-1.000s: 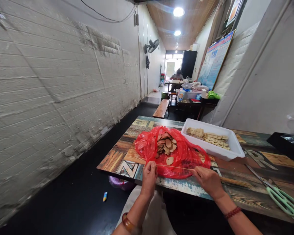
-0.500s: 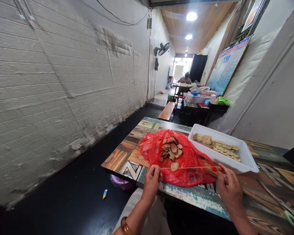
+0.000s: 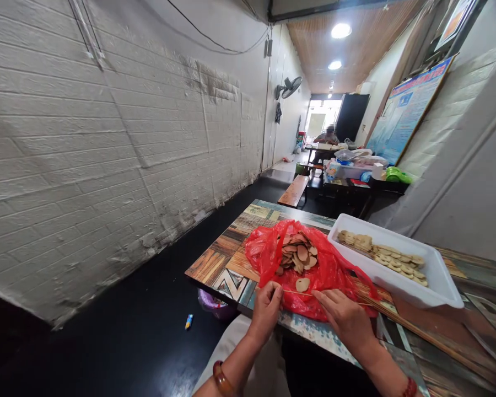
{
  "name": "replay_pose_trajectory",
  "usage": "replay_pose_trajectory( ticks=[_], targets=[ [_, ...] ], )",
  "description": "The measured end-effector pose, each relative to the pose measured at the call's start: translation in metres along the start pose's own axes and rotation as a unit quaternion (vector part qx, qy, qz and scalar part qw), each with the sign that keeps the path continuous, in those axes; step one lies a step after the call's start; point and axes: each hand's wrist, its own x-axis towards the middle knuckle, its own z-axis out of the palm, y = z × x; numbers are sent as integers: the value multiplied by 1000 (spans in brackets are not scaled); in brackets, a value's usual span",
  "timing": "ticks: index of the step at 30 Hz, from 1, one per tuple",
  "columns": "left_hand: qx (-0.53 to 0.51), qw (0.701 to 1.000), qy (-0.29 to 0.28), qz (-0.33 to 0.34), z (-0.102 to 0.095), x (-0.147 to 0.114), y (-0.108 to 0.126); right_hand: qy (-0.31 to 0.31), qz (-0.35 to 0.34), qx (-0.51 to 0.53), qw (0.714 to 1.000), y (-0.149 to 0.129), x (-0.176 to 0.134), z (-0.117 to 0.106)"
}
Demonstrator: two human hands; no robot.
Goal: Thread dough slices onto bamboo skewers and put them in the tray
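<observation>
Left hand [image 3: 267, 310], lower centre of frame: thumb and finger pinched on stick [image 3: 296, 292]. Right hand [image 3: 348, 321], lower right of centre: fingertips closed along same stick. Slices [image 3: 300, 252] sit mid-frame in bag [image 3: 264, 248].

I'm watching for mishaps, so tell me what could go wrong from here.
The thin stick runs between the left hand and the right hand; too much bending might snap it, and a splinter could prick.

The loose slice lies close by on the red plastic bag, so a knock might shift it.

Tugging that thin film could spill the heaped slices.
</observation>
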Motion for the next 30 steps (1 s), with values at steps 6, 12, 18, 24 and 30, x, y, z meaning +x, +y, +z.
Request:
replay_pose_trajectory(
  ticks=[6,12,18,24,30],
  targets=[
    [35,998,-55,-26,3,-2,6,-89,-26,72,993,-28,11,-2],
    [-70,991,-87,-73,-8,10,23,-13,159,398,904,-24,27,4],
    [120,977,-150,98,19,29,37,87,333,448,825,25,49,36],
    [461,879,-19,121,-9,63,8,72,335,440,830,55,52,55],
    [524,848,8,79,-42,96,-12,23,325,451,831,63,50,58]
  ],
)
